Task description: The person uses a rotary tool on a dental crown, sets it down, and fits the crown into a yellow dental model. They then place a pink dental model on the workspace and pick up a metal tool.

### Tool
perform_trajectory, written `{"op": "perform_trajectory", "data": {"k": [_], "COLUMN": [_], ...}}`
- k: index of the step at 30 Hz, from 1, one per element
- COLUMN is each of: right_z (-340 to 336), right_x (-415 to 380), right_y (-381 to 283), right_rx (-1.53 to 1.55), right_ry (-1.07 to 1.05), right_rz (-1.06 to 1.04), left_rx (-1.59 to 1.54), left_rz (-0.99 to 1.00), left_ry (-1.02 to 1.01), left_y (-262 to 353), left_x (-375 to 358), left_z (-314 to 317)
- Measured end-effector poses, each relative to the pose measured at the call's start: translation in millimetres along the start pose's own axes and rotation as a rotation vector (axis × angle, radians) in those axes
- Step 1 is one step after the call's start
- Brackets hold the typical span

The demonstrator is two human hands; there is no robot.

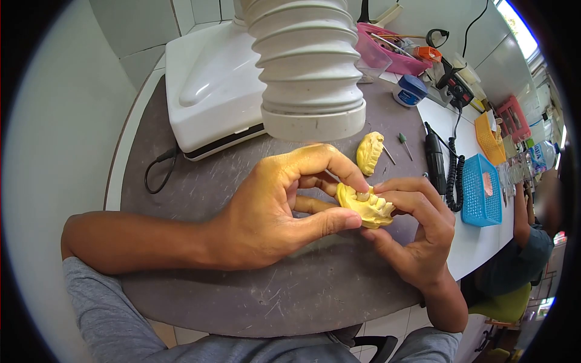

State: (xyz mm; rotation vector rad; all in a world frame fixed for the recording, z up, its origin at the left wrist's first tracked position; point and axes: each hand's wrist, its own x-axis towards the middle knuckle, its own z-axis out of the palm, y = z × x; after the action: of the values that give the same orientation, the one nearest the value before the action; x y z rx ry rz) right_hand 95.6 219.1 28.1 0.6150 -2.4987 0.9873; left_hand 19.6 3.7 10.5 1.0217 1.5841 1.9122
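Note:
A yellow dental cast (368,209) with pale teeth is held between both hands above the grey-brown table mat. My left hand (284,202) grips its left side, the thumb along the lower front edge and the index fingertip at the teeth. My right hand (420,227) closes on its right side, with the thumb underneath and the fingers near the back. Behind the hands, a second yellow cast (370,153) lies on the mat. Beside that cast lie a thin metal bur and a green-tipped bur (403,142).
A ribbed white hose (311,66) hangs over a white machine (212,85). To the right are a black handpiece (434,158) with coiled cord, a blue basket (482,191), a blue-lidded jar (410,91) and a pink tray (387,54). Another person (514,260) sits at far right.

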Motion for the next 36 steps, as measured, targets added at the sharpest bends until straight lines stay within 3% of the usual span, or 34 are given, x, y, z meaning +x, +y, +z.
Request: {"op": "perform_trajectory", "data": {"k": [5, 22, 36], "right_z": [-0.8, -2.0, -2.6], "right_x": [-0.1, 1.1, 1.8], "right_y": [-0.3, -1.5, -1.7], "right_rx": [0.000, -0.077, -0.061], "right_ry": [-0.003, -0.022, -0.011], "right_rz": [0.001, -0.039, -0.030], "left_rx": [0.039, -0.139, -0.143], "left_rz": [0.037, -0.171, -0.169], "left_ry": [-0.026, 0.074, 0.083], "left_y": [-2.2, 0.0, 3.5], "left_x": [0.8, -2.0, -1.4], "left_z": [-1.8, 0.9, 2.8]}}
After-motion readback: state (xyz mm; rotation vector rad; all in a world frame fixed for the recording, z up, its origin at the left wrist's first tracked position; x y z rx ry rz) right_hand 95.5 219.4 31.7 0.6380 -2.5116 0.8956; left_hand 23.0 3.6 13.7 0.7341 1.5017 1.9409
